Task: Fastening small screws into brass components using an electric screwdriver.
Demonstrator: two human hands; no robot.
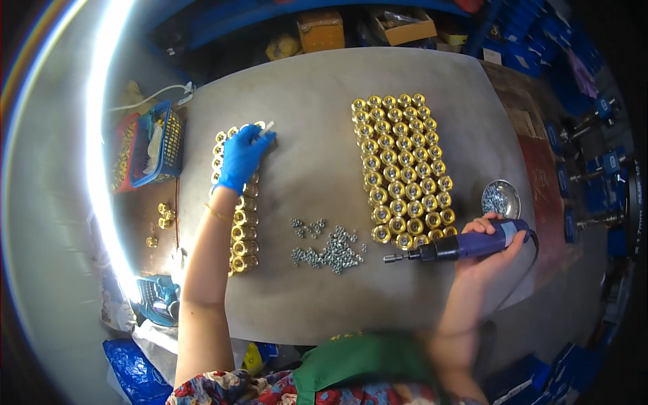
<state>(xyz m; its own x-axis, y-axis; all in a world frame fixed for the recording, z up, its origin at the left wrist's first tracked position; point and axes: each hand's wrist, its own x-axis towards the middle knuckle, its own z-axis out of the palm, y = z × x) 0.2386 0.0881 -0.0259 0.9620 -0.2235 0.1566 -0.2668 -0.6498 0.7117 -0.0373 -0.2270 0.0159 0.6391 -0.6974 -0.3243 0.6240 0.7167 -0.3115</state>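
Note:
My left hand (241, 158), in a blue glove, is over the far part of a narrow block of brass fittings (244, 233). Its fingers close on a small white stick-like piece (268, 127), whose exact kind I cannot make out. My bare right hand (487, 253) grips a purple and black electric screwdriver (466, 244), its socket bit pointing left above the table. Just beyond that tool stands a wider block of brass fittings (403, 165) in rows, each with a grey centre. Small silver nuts (334, 253) lie in a loose pile between the two blocks.
A metal bowl (515, 196) of small silver parts sits right of the wider block. A blue basket (165, 145) and a few loose brass fittings (165, 214) are at the left. The screwdriver's cord (525, 273) trails down the right side. Cardboard boxes (320, 32) stand behind the table.

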